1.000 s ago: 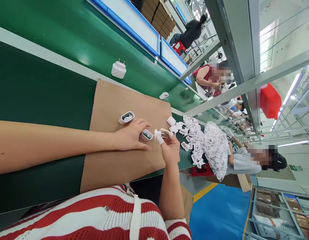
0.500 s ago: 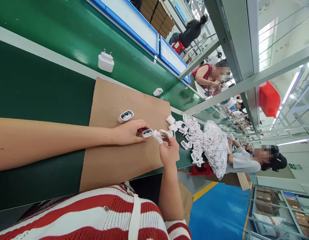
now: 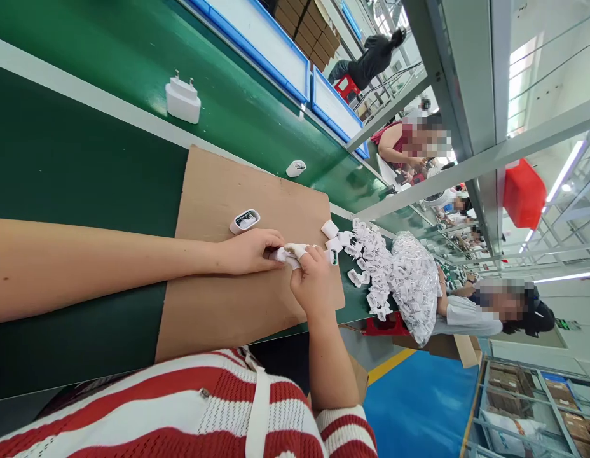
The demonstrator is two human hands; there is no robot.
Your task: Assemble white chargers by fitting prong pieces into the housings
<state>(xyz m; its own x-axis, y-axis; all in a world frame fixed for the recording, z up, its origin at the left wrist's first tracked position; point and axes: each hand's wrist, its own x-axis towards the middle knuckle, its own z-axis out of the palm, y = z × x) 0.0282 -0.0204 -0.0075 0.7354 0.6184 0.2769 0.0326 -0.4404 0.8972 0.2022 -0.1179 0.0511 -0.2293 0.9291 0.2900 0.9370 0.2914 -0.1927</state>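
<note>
- Since the earlier frame the two hands have come together: the right hand (image 3: pixel 314 280) has slid left until its fingers meet the left hand (image 3: pixel 250 251), and the plug piece it held out is now pressed against the charger shell (image 3: pixel 281 255). The finished charger (image 3: pixel 183 100) on the belt has drifted left.
- Upper left of the frame: that finished charger stands on the green belt (image 3: pixel 133 57), prongs up.
- Centre left: the left forearm lies across the bench (image 3: pixel 61 172) and onto the cardboard sheet (image 3: pixel 219 191); the left hand is closed around the charger shell, which sits at the frame's centre, mostly hidden between both hands.
- Just above the left hand an open shell (image 3: pixel 244 221) lies on the cardboard; a small shell (image 3: pixel 295 168) rests on the belt beyond.
- Centre: the right hand, with white finger covers, pinches the same charger shell from the right.
- Right of centre: a heap of white plug parts (image 3: pixel 371 267) spreads over the bench.
</note>
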